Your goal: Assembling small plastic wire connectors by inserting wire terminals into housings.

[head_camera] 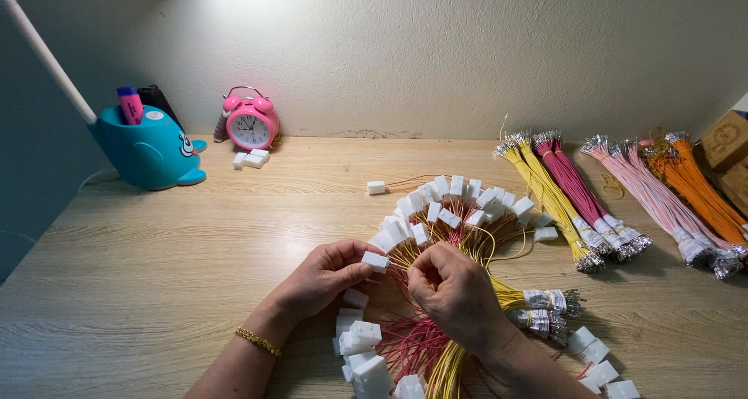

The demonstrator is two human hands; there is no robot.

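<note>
White connector (375,260) pinched in left hand (327,278); right hand (452,290) at 3 o'clock grips its wire (398,266), fingers closed

The right hand (456,294) covers the point where its fingers meet the wire, so its grip there cannot be made out. The white connector (375,260) held by the left hand (323,274) is partly hidden by the fingertips. Below that connector, the pile of white connectors (366,360) and the red and yellow wires (425,348) run off the bottom edge. Both forearms are cut off there too. Far right of the connector, a wooden box (726,140) and the orange wire bundle (697,185) are cropped by the right edge. Up left, the lamp arm (43,52) leaves the frame.
</note>
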